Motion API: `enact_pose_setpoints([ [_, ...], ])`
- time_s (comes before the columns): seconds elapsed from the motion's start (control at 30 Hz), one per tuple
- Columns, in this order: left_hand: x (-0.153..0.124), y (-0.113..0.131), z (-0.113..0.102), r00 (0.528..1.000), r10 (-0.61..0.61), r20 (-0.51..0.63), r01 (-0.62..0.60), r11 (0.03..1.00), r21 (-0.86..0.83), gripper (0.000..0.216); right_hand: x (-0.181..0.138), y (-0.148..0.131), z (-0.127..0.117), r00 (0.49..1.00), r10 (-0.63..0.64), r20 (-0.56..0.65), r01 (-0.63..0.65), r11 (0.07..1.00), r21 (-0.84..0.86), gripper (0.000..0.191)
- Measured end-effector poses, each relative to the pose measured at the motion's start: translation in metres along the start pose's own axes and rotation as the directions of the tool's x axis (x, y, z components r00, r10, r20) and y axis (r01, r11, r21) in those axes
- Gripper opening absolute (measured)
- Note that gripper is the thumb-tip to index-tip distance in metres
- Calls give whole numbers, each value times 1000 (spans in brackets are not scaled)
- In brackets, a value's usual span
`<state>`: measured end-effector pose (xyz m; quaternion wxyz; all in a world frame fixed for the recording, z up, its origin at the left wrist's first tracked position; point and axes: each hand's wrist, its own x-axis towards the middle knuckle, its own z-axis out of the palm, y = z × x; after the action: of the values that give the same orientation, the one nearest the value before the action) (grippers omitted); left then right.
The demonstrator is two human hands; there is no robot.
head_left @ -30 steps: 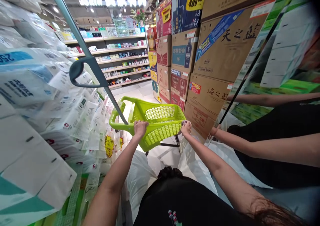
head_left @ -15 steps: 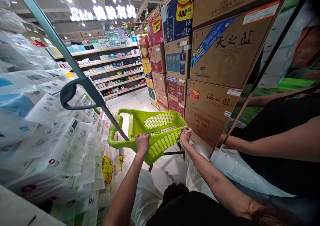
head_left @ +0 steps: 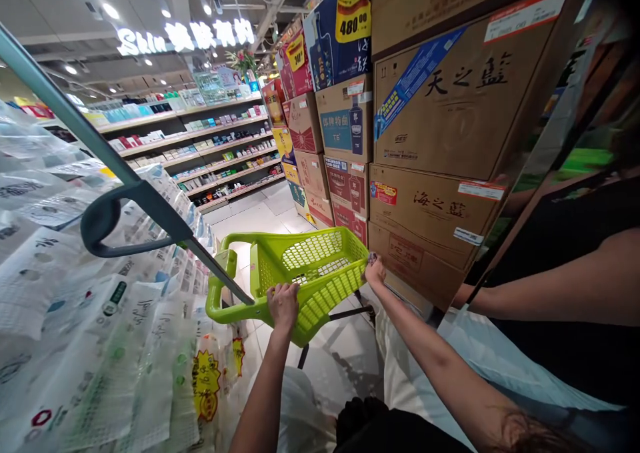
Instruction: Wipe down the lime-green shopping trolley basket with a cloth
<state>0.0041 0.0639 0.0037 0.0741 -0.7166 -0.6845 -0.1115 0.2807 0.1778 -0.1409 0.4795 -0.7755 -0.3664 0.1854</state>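
Note:
A lime-green plastic shopping basket (head_left: 320, 256) on a wheeled frame stands on the tiled aisle floor ahead of me. My left hand (head_left: 283, 304) grips its near rim on the left side, fingers curled over the edge. My right hand (head_left: 375, 270) is closed on the near right corner of the rim. The basket looks empty inside. A grey-green pull handle (head_left: 131, 193) with a loop grip rises from the basket's left side up toward the upper left.
Stacked packs of tissue paper (head_left: 85, 319) fill the left side. Cardboard liquor cartons (head_left: 430, 139) are piled high on the right, beside a mirrored panel (head_left: 565, 193). Product shelves (head_left: 200, 153) cross the far end of the tiled aisle (head_left: 260, 213).
The basket has rolled forward and a little left along the aisle with both hands on its rim. The view has risen, and my arms are stretched further out.

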Motion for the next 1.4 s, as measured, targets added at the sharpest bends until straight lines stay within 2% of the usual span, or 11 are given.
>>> enact_pose_setpoints([
  [0.17,9,-5,5,1000,0,-14,0,1000,4,37,-17,-5,18,985,-156,77,155,988,29,23],
  [0.37,25,-8,2,1000,-16,26,16,1000,12,37,3,-17,31,1000,-1,6,1,1000,23,28],
  [0.53,41,-16,4,999,-27,34,27,999,17,36,-12,-19,52,970,-222,100,216,974,75,34],
  [0.67,53,-20,7,998,-32,47,30,999,26,36,6,-27,55,999,-34,20,32,997,77,30],
  [0.73,60,-20,7,997,-39,59,38,999,25,36,13,-33,58,1000,0,13,-1,997,71,28],
  [0.9,76,-20,10,997,-42,62,41,999,24,36,4,-38,75,965,-236,119,225,969,99,28],
  [1.1,81,-22,13,997,-35,68,34,999,18,35,30,-38,76,997,71,-2,-71,994,80,28],
  [1.17,83,-22,14,997,-35,64,34,999,25,35,24,-37,80,1000,-7,18,5,996,91,28],
  [1.27,85,-22,16,998,-31,52,29,999,30,35,8,-32,87,968,-232,95,218,966,139,30],
  [1.33,85,-22,17,999,-30,44,28,999,31,35,6,-28,88,983,-153,99,135,977,163,33],
  [1.4,84,-22,17,999,-28,35,27,999,37,34,15,-25,86,995,75,66,-85,981,173,34],
])
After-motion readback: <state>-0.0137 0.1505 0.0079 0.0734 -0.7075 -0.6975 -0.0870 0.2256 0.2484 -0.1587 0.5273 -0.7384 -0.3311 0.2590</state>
